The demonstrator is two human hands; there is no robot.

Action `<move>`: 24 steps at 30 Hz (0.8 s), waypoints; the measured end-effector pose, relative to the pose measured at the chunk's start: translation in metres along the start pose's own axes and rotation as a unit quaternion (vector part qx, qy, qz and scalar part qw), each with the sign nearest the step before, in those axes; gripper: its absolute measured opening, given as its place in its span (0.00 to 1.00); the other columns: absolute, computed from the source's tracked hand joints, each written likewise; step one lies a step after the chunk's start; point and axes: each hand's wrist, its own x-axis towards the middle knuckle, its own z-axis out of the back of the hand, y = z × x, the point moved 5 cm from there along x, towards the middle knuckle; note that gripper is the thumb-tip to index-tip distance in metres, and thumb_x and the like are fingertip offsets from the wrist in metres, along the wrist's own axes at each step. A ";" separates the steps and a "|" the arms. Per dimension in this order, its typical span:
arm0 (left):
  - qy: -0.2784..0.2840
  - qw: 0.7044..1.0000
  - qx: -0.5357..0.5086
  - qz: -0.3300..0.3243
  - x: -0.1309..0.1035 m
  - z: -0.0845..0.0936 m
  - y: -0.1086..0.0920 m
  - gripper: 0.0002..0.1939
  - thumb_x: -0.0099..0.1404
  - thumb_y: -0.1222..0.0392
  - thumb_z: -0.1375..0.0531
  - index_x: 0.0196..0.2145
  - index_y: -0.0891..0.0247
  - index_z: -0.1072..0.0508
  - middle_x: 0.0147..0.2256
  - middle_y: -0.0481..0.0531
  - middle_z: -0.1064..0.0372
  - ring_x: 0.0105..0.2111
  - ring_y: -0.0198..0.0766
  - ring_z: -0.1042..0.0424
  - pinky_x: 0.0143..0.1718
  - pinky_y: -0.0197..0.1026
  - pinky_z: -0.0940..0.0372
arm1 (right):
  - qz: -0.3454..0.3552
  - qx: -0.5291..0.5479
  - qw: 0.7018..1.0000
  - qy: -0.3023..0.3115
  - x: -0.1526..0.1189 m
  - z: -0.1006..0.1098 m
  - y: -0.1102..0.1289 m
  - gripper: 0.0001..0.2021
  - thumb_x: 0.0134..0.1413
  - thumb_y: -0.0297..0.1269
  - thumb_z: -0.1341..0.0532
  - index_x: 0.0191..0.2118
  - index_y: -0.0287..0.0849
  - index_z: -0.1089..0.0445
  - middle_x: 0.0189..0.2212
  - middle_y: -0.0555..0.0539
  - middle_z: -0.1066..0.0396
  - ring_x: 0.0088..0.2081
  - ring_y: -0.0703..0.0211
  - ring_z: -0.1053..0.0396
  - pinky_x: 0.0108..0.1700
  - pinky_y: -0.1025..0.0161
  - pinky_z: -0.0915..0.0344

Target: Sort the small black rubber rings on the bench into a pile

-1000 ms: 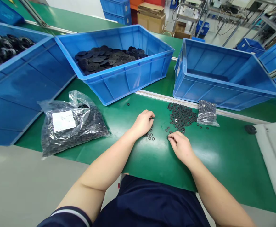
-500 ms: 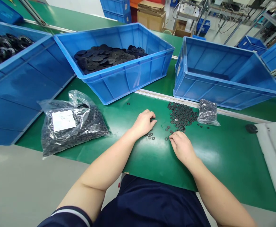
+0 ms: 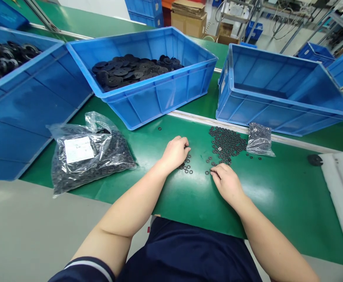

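Observation:
My left hand (image 3: 175,152) rests on the green table with its fingers curled and thumb close to them, beside a small group of black rings (image 3: 186,171). What lies between those fingertips is hidden. To the right, my right hand (image 3: 224,178) has thumb and forefinger pinched together at the near edge of a larger spread of black rings (image 3: 228,141). Whether a ring sits in that pinch is too small to tell. One loose ring (image 3: 207,172) lies just left of the right fingertips. A single pale ring (image 3: 219,149) stands out among the dark ones.
A clear bag of black parts (image 3: 101,156) lies left, a smaller bag (image 3: 259,139) right of the rings. Behind stand a blue bin (image 3: 159,96) of black discs, another blue bin (image 3: 277,111), and one with dark rings (image 3: 27,102) at far left. White foam (image 3: 340,188) lies right.
My left hand has shifted slightly left and its fingers have drawn in, uncovering more of the small group of rings. My right hand stays nearly in place.

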 end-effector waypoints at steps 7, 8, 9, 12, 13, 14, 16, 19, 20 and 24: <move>-0.011 1.000 -0.009 -0.008 0.000 0.000 -0.001 0.03 0.62 0.67 0.37 0.33 0.62 0.28 0.34 0.52 0.31 0.36 0.42 0.30 0.42 0.43 0.34 | 0.016 0.028 0.999 0.001 0.003 -0.003 0.011 0.09 0.66 0.33 0.44 0.39 0.43 0.26 0.35 0.44 0.27 0.38 0.55 0.29 0.43 0.58 0.30; -0.011 1.000 -0.009 -0.010 0.000 0.000 -0.001 0.03 0.62 0.67 0.37 0.33 0.62 0.28 0.34 0.52 0.31 0.36 0.42 0.30 0.42 0.43 0.34 | 0.017 0.018 1.000 -0.001 0.003 -0.004 0.013 0.09 0.66 0.33 0.44 0.39 0.43 0.25 0.35 0.44 0.27 0.38 0.55 0.30 0.43 0.58 0.30; -0.011 1.000 -0.010 -0.012 0.001 -0.001 -0.001 0.03 0.62 0.67 0.37 0.33 0.62 0.28 0.34 0.52 0.31 0.36 0.42 0.30 0.42 0.44 0.34 | 0.019 0.001 1.000 -0.001 0.002 -0.004 0.015 0.10 0.66 0.32 0.44 0.39 0.43 0.25 0.35 0.44 0.27 0.38 0.55 0.30 0.43 0.58 0.30; -0.014 1.000 -0.007 -0.019 0.001 -0.001 0.000 0.03 0.62 0.66 0.37 0.33 0.62 0.28 0.34 0.52 0.32 0.36 0.43 0.30 0.41 0.44 0.34 | 0.038 -0.097 0.994 0.020 -0.002 -0.008 0.025 0.12 0.67 0.30 0.46 0.39 0.43 0.24 0.33 0.42 0.28 0.37 0.53 0.33 0.41 0.57 0.32; -0.016 1.000 -0.007 -0.021 0.001 -0.001 0.000 0.02 0.62 0.65 0.38 0.33 0.62 0.29 0.33 0.52 0.32 0.36 0.43 0.30 0.41 0.44 0.34 | 0.044 -0.132 0.990 0.030 -0.004 -0.010 0.029 0.13 0.66 0.30 0.47 0.40 0.43 0.24 0.33 0.42 0.29 0.36 0.53 0.34 0.39 0.56 0.33; -0.018 1.000 -0.006 -0.022 0.001 -0.002 0.001 0.02 0.61 0.66 0.38 0.33 0.62 0.29 0.33 0.52 0.32 0.36 0.43 0.30 0.41 0.44 0.34 | 0.046 -0.157 0.986 0.036 -0.005 -0.012 0.032 0.13 0.66 0.29 0.47 0.40 0.42 0.24 0.33 0.41 0.29 0.35 0.53 0.35 0.38 0.56 0.35; -0.020 1.000 -0.007 -0.023 0.001 -0.002 0.001 0.02 0.61 0.66 0.39 0.33 0.61 0.29 0.33 0.52 0.32 0.36 0.42 0.30 0.41 0.44 0.34 | 0.040 -0.172 0.984 0.033 -0.006 -0.014 0.034 0.13 0.66 0.29 0.47 0.42 0.41 0.24 0.33 0.40 0.29 0.35 0.52 0.36 0.37 0.55 0.37; -0.021 0.999 -0.011 -0.028 0.001 -0.003 0.002 0.05 0.60 0.69 0.41 0.34 0.61 0.29 0.33 0.51 0.32 0.35 0.42 0.30 0.41 0.44 0.34 | 0.003 -0.147 0.989 -0.005 -0.003 -0.010 0.023 0.12 0.66 0.31 0.46 0.39 0.42 0.24 0.33 0.41 0.29 0.36 0.52 0.36 0.39 0.55 0.36; -0.024 0.999 -0.013 -0.032 0.001 -0.003 0.002 0.05 0.60 0.69 0.41 0.34 0.62 0.29 0.33 0.51 0.31 0.35 0.42 0.30 0.41 0.43 0.35 | -0.013 -0.137 0.990 -0.022 -0.001 -0.006 0.017 0.12 0.66 0.32 0.46 0.38 0.42 0.24 0.34 0.41 0.28 0.37 0.51 0.35 0.41 0.54 0.35; -0.045 0.996 -0.026 -0.068 -0.002 0.004 -0.008 0.05 0.61 0.69 0.41 0.35 0.62 0.28 0.34 0.51 0.31 0.36 0.41 0.30 0.41 0.42 0.36 | -0.068 -0.082 0.990 -0.094 0.000 0.016 -0.016 0.12 0.66 0.36 0.45 0.39 0.42 0.24 0.36 0.41 0.27 0.40 0.51 0.31 0.46 0.54 0.33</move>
